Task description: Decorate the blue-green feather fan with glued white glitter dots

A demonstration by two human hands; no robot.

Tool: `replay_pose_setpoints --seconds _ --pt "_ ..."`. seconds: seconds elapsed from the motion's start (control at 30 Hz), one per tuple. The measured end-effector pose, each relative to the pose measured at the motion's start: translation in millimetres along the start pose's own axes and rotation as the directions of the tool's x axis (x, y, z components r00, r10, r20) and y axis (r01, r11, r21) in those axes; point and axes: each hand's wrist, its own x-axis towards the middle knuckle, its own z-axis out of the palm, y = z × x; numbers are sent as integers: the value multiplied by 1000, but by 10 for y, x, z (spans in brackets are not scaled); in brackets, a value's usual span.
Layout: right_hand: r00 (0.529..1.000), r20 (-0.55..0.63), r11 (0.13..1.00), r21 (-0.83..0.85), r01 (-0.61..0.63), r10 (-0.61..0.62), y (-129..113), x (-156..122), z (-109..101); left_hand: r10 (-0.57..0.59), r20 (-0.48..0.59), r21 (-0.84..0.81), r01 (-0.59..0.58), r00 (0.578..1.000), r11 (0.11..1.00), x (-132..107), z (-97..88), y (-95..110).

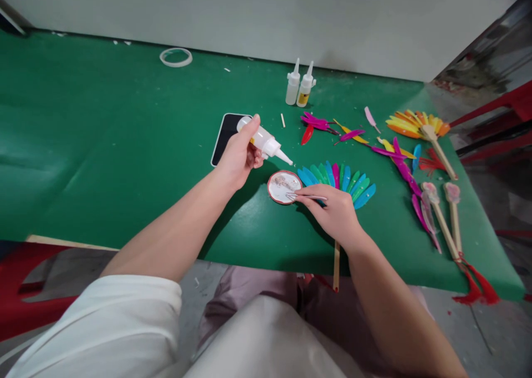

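My left hand (241,153) is wrapped round a white glue bottle (266,142), tilted with its nozzle pointing down to the right. Below the nozzle tip lies a small round disc (282,183) with a pale, smudged face and a red rim. Pinched in my right hand (336,209) is a pair of tweezers (311,197), whose tips are over the disc. Under and behind that hand spreads a fan of blue, green and magenta feathers (324,173). A wooden handle (336,267) sticks out below it past the table's front edge.
A phone (226,134) lies behind my left hand. Two glue bottles (293,84) stand by the wall, with a tape ring (176,57) farther left. Loose magenta feathers (318,122), a yellow-orange feather fan (415,124) and wooden sticks with red tassels (444,228) are at the right.
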Motion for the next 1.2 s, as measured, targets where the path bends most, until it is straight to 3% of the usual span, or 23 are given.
replay_pose_setpoints --seconds 0.1,0.27,0.37,0.53,0.8,0.97,1.2 --pt "986 -112 986 125 -111 126 -33 5 -56 26 11 38 -26 1000 999 11 -13 -18" --pt "904 -288 905 378 -195 315 -39 21 -138 29 38 42 -30 999 999 -14 16 -8" --pt "882 -328 876 451 -168 338 -36 35 -133 -11 20 -15 11 1000 1000 -60 67 31" --pt "891 -324 860 495 -125 317 -50 48 -90 -99 8 -115 100 995 988 -103 110 51" --pt "880 -325 835 535 -131 346 -24 54 -76 -103 37 -89 105 994 990 -130 125 69" --pt "865 -334 800 587 -120 375 17 69 -54 -122 201 -41 132 972 990 -171 126 98" --pt "850 -319 764 630 -139 418 26 92 -33 -210 413 -19 239 886 971 -183 101 17"
